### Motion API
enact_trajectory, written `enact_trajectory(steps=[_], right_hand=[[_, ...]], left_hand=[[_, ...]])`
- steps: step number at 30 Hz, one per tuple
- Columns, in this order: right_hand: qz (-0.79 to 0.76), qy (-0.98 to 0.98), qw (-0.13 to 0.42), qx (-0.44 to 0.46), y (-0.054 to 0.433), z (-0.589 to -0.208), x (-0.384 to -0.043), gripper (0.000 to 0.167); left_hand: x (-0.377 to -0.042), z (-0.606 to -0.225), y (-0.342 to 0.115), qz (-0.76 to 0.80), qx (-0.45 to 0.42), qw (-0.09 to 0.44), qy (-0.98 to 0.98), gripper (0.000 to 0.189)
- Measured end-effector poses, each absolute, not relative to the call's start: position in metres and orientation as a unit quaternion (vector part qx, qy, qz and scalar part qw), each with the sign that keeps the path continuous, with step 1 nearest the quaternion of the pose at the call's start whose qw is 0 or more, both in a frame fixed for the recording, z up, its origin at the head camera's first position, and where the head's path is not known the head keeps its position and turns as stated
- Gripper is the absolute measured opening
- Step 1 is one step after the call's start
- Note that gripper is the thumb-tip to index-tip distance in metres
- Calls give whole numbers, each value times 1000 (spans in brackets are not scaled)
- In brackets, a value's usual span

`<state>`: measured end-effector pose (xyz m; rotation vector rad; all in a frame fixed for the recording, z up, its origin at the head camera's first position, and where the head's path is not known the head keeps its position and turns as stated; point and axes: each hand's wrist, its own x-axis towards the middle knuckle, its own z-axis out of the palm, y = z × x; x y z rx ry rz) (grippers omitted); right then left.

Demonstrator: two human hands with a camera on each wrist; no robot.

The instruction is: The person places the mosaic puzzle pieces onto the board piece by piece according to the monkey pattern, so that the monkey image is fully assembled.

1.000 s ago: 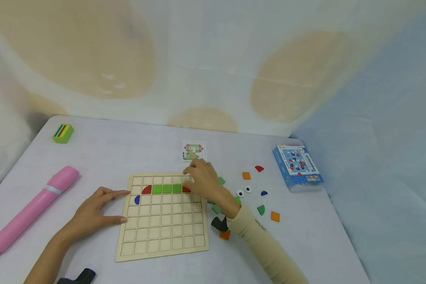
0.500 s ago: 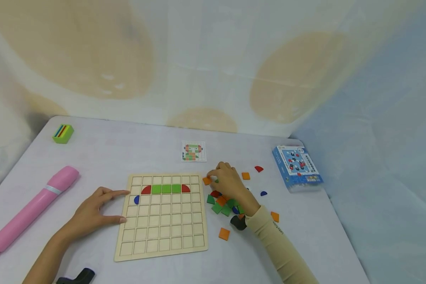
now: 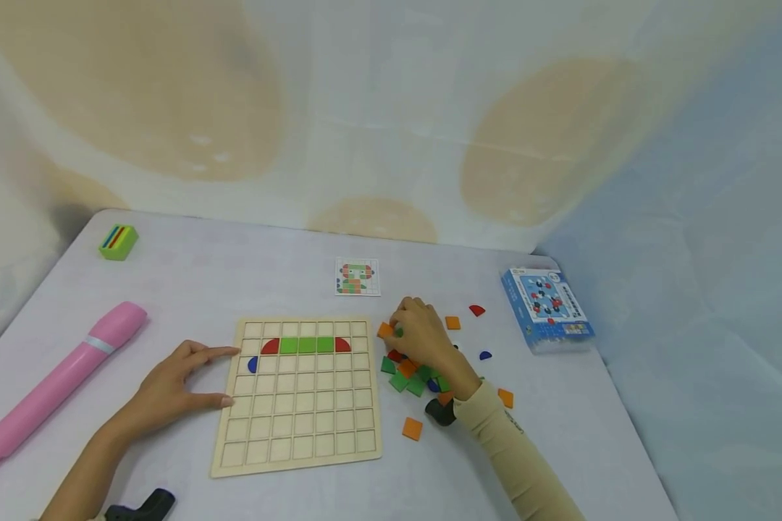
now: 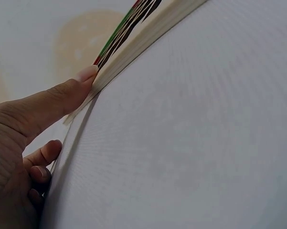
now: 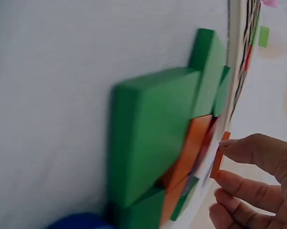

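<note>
A wooden grid board [image 3: 309,391] lies on the table. In its upper part are a row of green square tiles [image 3: 307,345] with a red quarter-round tile [image 3: 270,346] at each end, and a blue half-round tile [image 3: 253,365] lower left. My left hand [image 3: 172,387] rests at the board's left edge, thumb [image 4: 67,95] and forefinger spread and touching it. Just right of the board, my right hand [image 3: 420,334] pinches an orange square tile [image 5: 220,155] between thumb and forefinger. Below that hand lies a loose heap of green, orange, red and blue tiles [image 3: 415,386], partly hidden.
A pattern card [image 3: 357,277] lies behind the board. Single tiles, such as an orange square [image 3: 412,428], are scattered to the right. A blue box [image 3: 547,307] stands at the far right. At left are a pink tube-like object [image 3: 59,391] and a small green block [image 3: 119,242].
My right hand has left the red tile at the row's right end, which now shows fully, and moved right to the loose tiles, where it pinches an orange tile. The left hand stays put.
</note>
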<state>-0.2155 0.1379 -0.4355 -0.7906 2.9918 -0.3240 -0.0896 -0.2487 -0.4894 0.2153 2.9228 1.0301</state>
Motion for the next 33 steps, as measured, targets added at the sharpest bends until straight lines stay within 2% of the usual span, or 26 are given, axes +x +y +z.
enact_trajectory(steps=[7,13,19,24,33], right_hand=[[-148,944,17,-296,119,-424,-208,26],[-138,925,29,-353,83,-417,-196,22],[-92,902,22,-422,41,-416,-182,26],[-55,893,32,-446,12,-418,-174,26],[-25,887,36,-460,-11,-427,-173,14]], left_hand=[[-93,-488,-247,329,69,22,942,79],[-92,-488,-248,333,65,25,940,79],[-90,-487,-249,338,65,25,939,78],[-89,-486,-249,341,64,28,938,78],[-88,-486,-249,343,72,21,936,78]])
